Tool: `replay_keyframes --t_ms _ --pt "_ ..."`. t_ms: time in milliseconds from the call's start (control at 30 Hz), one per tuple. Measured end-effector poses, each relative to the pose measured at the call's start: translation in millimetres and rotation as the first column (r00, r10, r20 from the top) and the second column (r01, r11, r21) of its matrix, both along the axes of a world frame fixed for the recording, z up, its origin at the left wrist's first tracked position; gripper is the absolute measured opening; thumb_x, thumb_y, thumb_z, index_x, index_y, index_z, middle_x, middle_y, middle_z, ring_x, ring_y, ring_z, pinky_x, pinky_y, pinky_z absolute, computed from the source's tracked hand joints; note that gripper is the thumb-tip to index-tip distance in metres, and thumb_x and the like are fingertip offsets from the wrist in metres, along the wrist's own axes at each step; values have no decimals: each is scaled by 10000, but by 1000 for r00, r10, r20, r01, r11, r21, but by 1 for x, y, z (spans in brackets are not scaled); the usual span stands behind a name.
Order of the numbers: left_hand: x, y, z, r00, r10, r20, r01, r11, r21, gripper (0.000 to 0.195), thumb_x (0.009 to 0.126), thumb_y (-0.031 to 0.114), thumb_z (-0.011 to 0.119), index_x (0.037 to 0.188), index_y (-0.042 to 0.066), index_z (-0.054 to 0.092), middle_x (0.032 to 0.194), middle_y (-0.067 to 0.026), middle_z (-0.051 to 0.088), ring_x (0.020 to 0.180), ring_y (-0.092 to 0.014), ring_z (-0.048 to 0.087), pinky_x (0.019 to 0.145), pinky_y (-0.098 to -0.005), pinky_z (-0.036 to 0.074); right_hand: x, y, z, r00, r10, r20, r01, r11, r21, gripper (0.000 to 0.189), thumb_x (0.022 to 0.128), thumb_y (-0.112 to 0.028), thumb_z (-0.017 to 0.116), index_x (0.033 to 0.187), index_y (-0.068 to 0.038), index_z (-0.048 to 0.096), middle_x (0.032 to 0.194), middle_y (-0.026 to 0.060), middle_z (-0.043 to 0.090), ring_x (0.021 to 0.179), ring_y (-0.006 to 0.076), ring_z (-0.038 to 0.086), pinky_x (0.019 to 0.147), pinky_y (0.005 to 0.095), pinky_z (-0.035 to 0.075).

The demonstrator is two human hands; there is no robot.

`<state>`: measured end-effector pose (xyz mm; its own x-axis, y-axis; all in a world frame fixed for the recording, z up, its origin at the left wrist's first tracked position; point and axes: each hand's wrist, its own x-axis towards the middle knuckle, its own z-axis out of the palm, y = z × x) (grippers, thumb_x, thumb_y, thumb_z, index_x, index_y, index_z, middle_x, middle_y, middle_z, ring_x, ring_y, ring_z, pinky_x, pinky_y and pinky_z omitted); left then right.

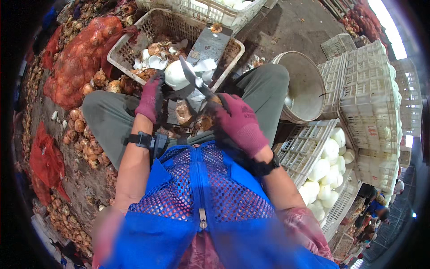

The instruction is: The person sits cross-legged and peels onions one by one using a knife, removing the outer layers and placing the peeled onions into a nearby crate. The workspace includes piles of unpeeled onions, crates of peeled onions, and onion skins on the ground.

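Observation:
My right hand [237, 119], in a maroon and black work glove, grips the handle of a knife [193, 75]. Its blade points up and to the left, across a peeled white onion [176, 75]. My left hand [151, 95], gloved the same way, has its dark fingertips at the left side of that onion; part of the fingers is hidden. Beneath and beyond lies a plastic crate [117, 57] with onion skins and white peel pieces [158, 62]. A grey board [210, 43] lies across the crate, with a bit of brown onion skin [216, 28] on its far end.
Unpeeled onions [89, 144] and red mesh sacks [84, 64] cover the floor at left. To the right stand a white bucket [304, 87], a crate of peeled onions [327, 168] and stacked crates [364, 97]. Another crate [215, 11] is beyond. People [376, 206] are far off at lower right.

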<state>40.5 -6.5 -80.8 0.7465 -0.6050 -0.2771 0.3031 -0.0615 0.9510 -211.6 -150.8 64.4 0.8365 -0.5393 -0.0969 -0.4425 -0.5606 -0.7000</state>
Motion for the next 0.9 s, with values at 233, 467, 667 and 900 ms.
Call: replay_keyframes --t_ms 233,467,667,900 --pt "-19 -10 9 923 46 383 -124 975 183 368 970 239 548 1266 35 624 1131 -126 674 1003 -216 622 894 -335 483 -25 -17 12 998 -50 -29 52 995 82 326 979 -248 495 1169 -10 609 1016 255 664 976 441 625 833 484 499" --pt "-24 -19 9 885 52 463 -149 973 177 336 978 288 524 1201 77 661 1052 -210 681 970 -328 661 864 -392 502 -22 -11 19 999 -16 -38 21 988 155 322 992 -245 488 1187 -21 612 1075 257 652 1022 438 614 871 472 493" --pt "-34 -19 31 854 -2 521 -137 964 229 357 985 304 500 1217 73 642 1073 -230 671 996 -369 658 861 -417 507 -4 -5 21 977 22 -211 -8 998 67 338 996 -254 490 1189 -1 603 975 255 664 893 405 655 797 439 506" --pt "-40 -28 34 843 65 535 -170 974 149 378 1005 308 488 1234 36 615 1105 -263 654 1037 -403 639 879 -420 507 3 -1 -5 965 39 -258 -41 999 -2 328 998 -304 467 1175 -46 564 1043 287 630 1015 465 588 857 534 467"
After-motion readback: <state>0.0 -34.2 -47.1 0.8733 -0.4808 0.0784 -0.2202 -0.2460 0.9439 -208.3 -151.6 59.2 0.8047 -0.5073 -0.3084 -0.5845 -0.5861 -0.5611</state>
